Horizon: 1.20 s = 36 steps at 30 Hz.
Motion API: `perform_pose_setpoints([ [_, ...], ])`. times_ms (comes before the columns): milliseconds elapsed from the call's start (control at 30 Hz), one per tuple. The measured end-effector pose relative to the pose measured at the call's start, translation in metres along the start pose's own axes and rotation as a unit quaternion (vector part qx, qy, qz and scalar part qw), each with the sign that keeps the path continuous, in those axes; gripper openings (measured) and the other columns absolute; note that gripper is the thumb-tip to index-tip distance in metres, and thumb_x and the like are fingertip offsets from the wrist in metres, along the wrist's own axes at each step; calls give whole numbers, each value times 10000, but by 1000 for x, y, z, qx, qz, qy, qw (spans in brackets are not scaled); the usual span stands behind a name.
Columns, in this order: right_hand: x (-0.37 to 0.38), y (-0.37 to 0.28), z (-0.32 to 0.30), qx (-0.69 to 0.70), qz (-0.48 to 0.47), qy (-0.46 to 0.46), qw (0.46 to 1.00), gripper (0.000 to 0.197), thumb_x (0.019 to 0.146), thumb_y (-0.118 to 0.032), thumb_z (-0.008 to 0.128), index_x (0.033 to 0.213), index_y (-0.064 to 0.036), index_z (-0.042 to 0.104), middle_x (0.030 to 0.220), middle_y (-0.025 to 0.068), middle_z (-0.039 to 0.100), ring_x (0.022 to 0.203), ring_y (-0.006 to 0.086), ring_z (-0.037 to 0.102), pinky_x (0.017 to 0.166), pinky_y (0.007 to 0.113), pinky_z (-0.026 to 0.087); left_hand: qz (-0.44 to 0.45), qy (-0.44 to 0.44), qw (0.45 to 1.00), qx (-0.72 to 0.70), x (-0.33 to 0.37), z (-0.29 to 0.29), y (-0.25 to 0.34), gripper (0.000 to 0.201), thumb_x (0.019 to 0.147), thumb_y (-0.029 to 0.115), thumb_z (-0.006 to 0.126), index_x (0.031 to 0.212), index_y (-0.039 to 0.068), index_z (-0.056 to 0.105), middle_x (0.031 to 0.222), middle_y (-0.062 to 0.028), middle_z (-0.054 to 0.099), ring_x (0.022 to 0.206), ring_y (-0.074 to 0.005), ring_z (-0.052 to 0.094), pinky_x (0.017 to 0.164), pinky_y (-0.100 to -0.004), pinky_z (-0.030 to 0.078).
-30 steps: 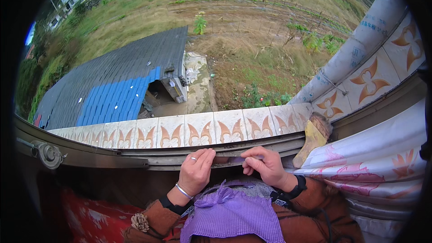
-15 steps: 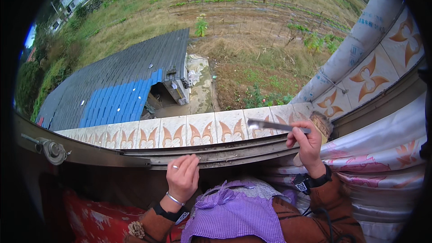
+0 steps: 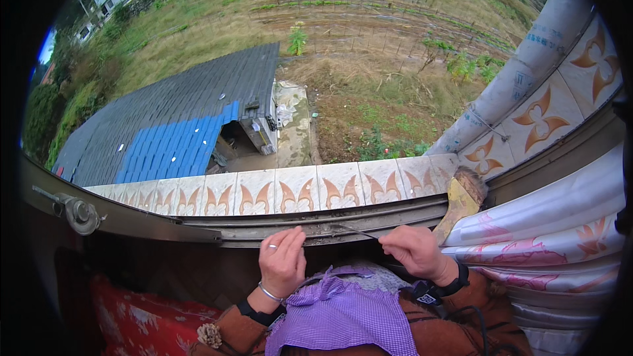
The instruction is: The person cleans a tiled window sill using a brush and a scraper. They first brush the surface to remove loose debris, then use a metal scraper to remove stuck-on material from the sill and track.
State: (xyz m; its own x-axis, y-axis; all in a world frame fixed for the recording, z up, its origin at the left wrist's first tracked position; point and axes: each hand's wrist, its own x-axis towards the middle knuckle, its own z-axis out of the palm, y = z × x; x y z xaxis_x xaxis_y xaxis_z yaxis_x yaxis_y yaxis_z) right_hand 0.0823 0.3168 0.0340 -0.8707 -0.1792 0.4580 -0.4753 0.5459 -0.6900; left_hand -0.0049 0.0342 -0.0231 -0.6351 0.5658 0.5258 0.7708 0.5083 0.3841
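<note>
The right hand (image 3: 417, 250) is closed in a pinch around the near end of a thin dark rod (image 3: 359, 231), apparently a slim metal tool. From that hand the rod runs left and slightly far, its long axis lying almost along the metal window track (image 3: 369, 217), with its tip resting on or just above the track; contact cannot be told for certain. The left hand (image 3: 282, 262) is held loosely curled, fingers half bent and slightly spread, with nothing in its grasp; a ring is worn on one finger and a bracelet at the wrist. Its fingertips lie close to the near edge of the track, just left of the rod's tip, so the free end of the rod lies between the two hands and is nearer to the left hand than to anything else.

Beyond the track, a sill of pale tiles with orange motifs (image 3: 290, 190) runs left to right. To the right of the right hand, a worn yellow brush (image 3: 461, 201) is propped against the window frame, beside a white curtain with a pink pattern (image 3: 547, 237). At the far left a round metal fitting (image 3: 82, 211) is mounted on the frame. Near the body, a purple checked cloth (image 3: 343, 316) is seen, and a red patterned fabric (image 3: 145, 323) to the left. Far below outside lies a grey and blue roof (image 3: 171, 132).
</note>
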Motion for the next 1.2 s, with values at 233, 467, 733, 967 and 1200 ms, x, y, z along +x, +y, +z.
perform_pose_setpoints([
  [233, 23, -16, 26, -103, -239, -130, 957, 257, 801, -111, 651, 1030, 4, 637, 787, 40, 531, 662, 176, 581, 540, 290, 492, -10, 22, 999, 36, -13, 3, -8, 364, 738, -44, 632, 1101, -35, 661, 1143, -164, 692, 1041, -316, 654, 958, -451, 461],
  [467, 42, -3, 48, -114, -297, -154, 935, 251, 802, -142, 644, 1016, -14, 615, 808, 39, 523, 678, 178, 559, 574, 291, 478, -50, 82, 994, 54, -32, -10, -17, 376, 722, -77, 596, 1087, -15, 661, 1149, -154, 691, 1071, -332, 645, 954, -456, 462],
  [733, 2, -8, 6, -167, -216, -157, 949, 301, 763, -103, 676, 1048, -8, 652, 818, 43, 569, 690, 184, 599, 559, 292, 479, -52, 84, 994, 47, -41, -19, -22, 389, 706, -87, 595, 1079, -2, 667, 1146, -136, 693, 1068, -324, 645, 940, -450, 469],
  [967, 9, -17, 19, -150, -223, -123, 955, 290, 780, -91, 661, 1055, 0, 644, 843, 53, 590, 703, 185, 606, 568, 294, 491, -32, 75, 996, 32, -35, -18, -23, 382, 699, -82, 600, 1061, 9, 680, 1128, -125, 699, 1067, -316, 648, 935, -448, 469],
  [1200, 4, -21, 9, -171, -119, -95, 974, 233, 789, -95, 693, 1007, -18, 670, 806, 57, 623, 677, 216, 631, 560, 320, 509, 3, 35, 999, 0, -25, -16, -23, 371, 710, -49, 621, 1072, 5, 686, 1134, -129, 698, 1071, -310, 646, 943, -447, 467],
])
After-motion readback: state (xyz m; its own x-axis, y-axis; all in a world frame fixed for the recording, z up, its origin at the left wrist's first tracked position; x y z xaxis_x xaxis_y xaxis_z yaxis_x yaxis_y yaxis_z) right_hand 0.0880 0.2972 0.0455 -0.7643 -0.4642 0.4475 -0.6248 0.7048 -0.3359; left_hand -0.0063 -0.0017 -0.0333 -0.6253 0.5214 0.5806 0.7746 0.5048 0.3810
